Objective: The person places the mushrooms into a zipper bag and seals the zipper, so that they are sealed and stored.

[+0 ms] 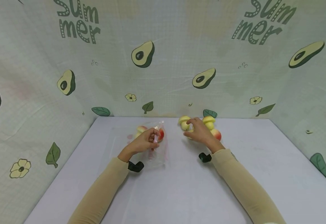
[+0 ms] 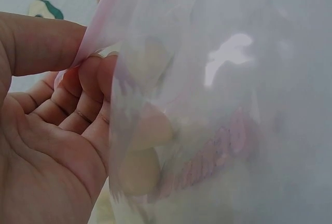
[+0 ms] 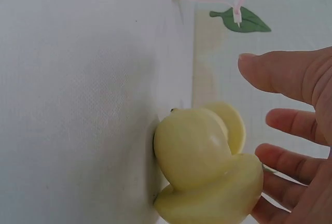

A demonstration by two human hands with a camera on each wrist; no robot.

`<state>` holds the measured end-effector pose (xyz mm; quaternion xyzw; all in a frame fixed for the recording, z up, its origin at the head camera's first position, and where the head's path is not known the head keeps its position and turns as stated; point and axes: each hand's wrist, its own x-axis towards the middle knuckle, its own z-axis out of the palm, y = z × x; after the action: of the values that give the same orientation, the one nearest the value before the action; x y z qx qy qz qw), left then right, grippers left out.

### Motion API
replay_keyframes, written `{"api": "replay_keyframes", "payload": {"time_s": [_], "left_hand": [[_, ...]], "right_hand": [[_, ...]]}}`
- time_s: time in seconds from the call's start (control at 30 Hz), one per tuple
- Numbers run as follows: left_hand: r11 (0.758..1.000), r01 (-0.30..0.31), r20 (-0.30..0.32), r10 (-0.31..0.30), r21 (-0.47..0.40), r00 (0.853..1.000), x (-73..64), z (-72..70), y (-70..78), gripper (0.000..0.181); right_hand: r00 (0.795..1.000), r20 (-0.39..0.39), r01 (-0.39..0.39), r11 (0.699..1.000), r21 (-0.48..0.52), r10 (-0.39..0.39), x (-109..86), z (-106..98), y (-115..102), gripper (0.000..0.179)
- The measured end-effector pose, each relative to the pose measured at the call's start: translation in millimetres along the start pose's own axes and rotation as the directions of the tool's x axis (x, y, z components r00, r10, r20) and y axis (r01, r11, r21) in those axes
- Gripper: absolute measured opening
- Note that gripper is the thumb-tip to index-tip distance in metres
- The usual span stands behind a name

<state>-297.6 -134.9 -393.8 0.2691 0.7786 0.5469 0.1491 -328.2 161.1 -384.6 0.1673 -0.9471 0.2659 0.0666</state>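
Pinching the pink rim of a clear bag [image 1: 158, 146], the left hand [image 1: 146, 140] has thumb and curled fingers [image 2: 85, 81] clamped on the plastic, holding its mouth up off the white table [image 1: 179, 193]. A peach [image 1: 161, 134] shows red through the bag, and another peach [image 1: 141, 129] lies just behind the hand. Well to the right of the bag, the right hand [image 1: 199, 130] is over a cluster of toy food near the table's back edge, fingers spread and relaxed, closed on nothing. Its fingertips are at a yellow mushroom [image 3: 207, 167], which lies on the table; whether they touch it I cannot tell. A second mushroom [image 1: 209, 122] stands just behind the hand, with a third peach [image 1: 216, 134] beside the wrist. Avocado-print cloth [image 1: 163, 62] walls the table on three sides.
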Motion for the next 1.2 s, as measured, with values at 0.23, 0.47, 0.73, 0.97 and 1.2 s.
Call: {"api": "replay_keyframes", "payload": {"time_s": [0.23,0.47,0.73,0.97,1.2], "left_hand": [[1.0,-0.02,0.003,0.02,0.012,1.0,-0.8,0.2,1.1,0.041],[1.0,-0.018,0.002,0.018,0.02,1.0,-0.2,-0.1,1.6,0.04],[1.0,-0.017,0.004,0.017,0.005,1.0,-0.9,0.1,3.0,0.04],[1.0,-0.021,0.007,0.021,0.009,1.0,-1.5,0.4,1.4,0.04],[1.0,-0.025,0.01,0.024,0.013,1.0,-1.9,0.3,1.0,0.039]], "right_hand": [[1.0,0.012,0.006,1.0,0.007,-0.006,0.0,-4,5,0.053],[0.999,0.032,0.002,1.0,0.001,-0.002,-0.1,-8,9,0.052],[0.999,0.044,-0.011,1.0,0.015,0.011,-3.2,-10,10,0.054],[0.999,0.039,-0.01,1.0,-0.007,0.01,-4.2,-10,14,0.055],[0.999,0.042,0.01,0.999,-0.036,-0.008,-3.9,-10,16,0.057]]}}
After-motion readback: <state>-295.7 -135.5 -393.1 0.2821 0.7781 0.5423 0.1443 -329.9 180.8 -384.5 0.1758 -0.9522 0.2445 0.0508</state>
